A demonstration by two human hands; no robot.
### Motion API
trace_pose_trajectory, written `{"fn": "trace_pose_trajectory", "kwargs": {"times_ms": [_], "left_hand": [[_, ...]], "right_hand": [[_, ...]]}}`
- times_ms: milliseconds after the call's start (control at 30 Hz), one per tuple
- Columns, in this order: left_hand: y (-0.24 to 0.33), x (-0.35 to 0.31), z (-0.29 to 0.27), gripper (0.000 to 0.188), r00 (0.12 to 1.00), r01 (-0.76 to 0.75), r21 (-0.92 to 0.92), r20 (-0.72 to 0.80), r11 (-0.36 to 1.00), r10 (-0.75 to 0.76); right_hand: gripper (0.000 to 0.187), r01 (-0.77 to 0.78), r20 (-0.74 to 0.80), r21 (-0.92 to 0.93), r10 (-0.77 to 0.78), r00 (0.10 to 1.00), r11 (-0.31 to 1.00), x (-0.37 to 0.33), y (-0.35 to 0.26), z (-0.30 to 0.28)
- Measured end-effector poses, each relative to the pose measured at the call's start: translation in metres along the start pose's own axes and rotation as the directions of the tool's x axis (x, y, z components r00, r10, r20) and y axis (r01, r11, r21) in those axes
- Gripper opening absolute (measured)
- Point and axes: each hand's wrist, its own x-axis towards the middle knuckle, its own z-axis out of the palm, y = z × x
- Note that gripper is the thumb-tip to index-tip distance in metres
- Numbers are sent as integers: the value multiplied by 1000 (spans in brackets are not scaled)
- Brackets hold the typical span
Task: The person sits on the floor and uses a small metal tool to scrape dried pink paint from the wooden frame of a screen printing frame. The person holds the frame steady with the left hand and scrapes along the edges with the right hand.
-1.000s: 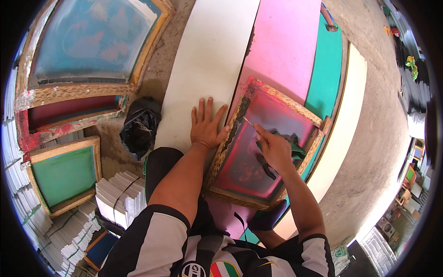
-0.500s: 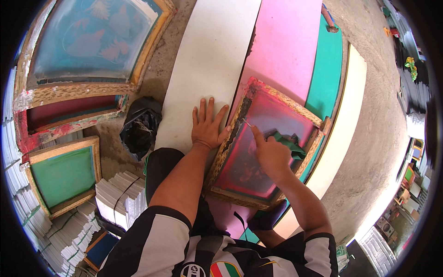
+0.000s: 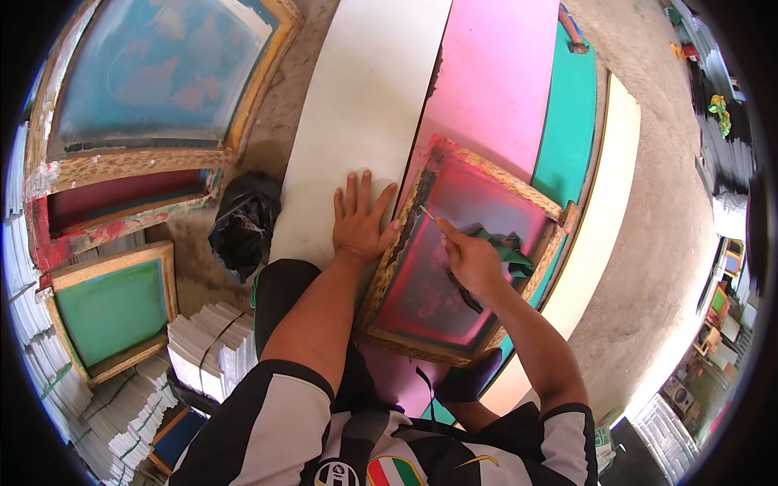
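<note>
Frame (image 3: 466,259) lies flat right of centre on pink board (image 3: 494,81); left hand (image 3: 362,223) splayed on its near-left rail, right hand (image 3: 470,259) pinching small tool (image 3: 427,213); probably light, rigid wood, delicate mesh, best gripped by rails.

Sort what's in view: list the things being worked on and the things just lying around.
In use:
left hand flat beside the frame
right hand holding a thin stick
wooden screen frame
green rag

Lying about:
black bag
green screen
paper stacks
</note>
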Motion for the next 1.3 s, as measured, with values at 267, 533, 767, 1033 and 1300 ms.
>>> {"fn": "trace_pose_trajectory", "kwargs": {"times_ms": [267, 533, 767, 1033, 1300], "left_hand": [[-3, -1, 3, 68, 1000, 0, 17, -6, 1000, 0], [2, 1, 2, 68, 1000, -12, 41, 3, 999, 12], [0, 1, 2, 69, 1000, -7, 62, 19, 998, 6], [-1, 1, 3, 68, 1000, -8, 22, -3, 1000, 8], [1, 1, 4, 69, 1000, 4, 29, 2, 1000, -4]], "right_hand": [[42, 99, -148, 80, -86, 985, 992, 1, 19, 24], [60, 296, -226, -189, -335, 915, 936, 19, 51, 22], [55, 256, -193, -324, -328, 925, 911, 20, 37, 11], [26, 95, -422, -303, -223, 879, 948, 18, 28, 37], [39, 13, -308, -327, -120, 944, 945, 23, 24, 33]]}}
